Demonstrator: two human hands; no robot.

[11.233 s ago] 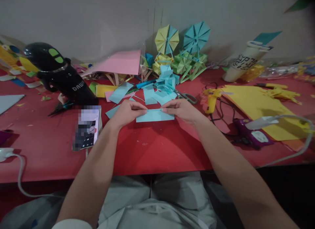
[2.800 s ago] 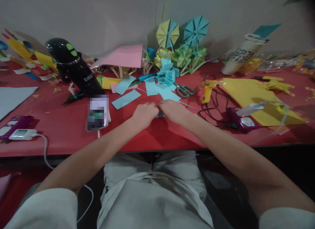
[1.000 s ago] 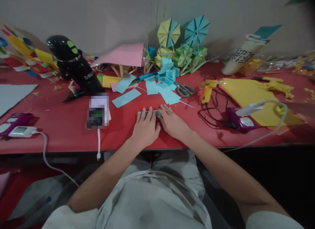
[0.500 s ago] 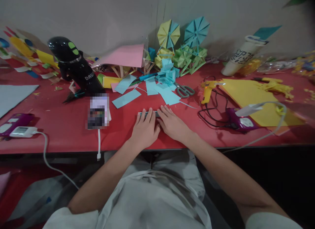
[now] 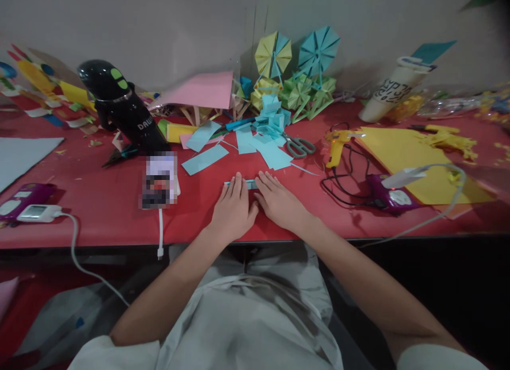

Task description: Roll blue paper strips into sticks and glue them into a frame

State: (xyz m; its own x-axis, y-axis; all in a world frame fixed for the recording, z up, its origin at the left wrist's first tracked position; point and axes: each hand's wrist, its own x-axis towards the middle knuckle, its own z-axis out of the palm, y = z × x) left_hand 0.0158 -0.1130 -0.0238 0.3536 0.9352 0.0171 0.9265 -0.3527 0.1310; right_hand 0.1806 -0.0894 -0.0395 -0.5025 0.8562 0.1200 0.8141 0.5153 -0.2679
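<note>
A narrow folded strip of light blue paper point(image 5: 251, 184) lies on the red tabletop, close to the front edge. The fingers of my left hand point(image 5: 233, 208) rest flat and stretched out over its left part. Lying on its right end are the outstretched fingers of my right hand point(image 5: 281, 200). The strip shows between the two hands and at its left tip; the rest is under the fingers. Just beyond my hands are loose blue paper pieces point(image 5: 205, 158) and a pair of scissors point(image 5: 299, 146) with grey handles.
A phone point(image 5: 159, 181) lies to the left, before a black bottle point(image 5: 131, 112). At right are a yellow glue gun point(image 5: 337, 147), its cord, a purple power strip point(image 5: 392, 197) and yellow paper point(image 5: 398, 147). Folded paper fans point(image 5: 319, 51) stand against the wall.
The fingers of my left hand have drawn closer together and shifted slightly left, baring more of the blue strip between the hands. My right hand has hardly moved.
</note>
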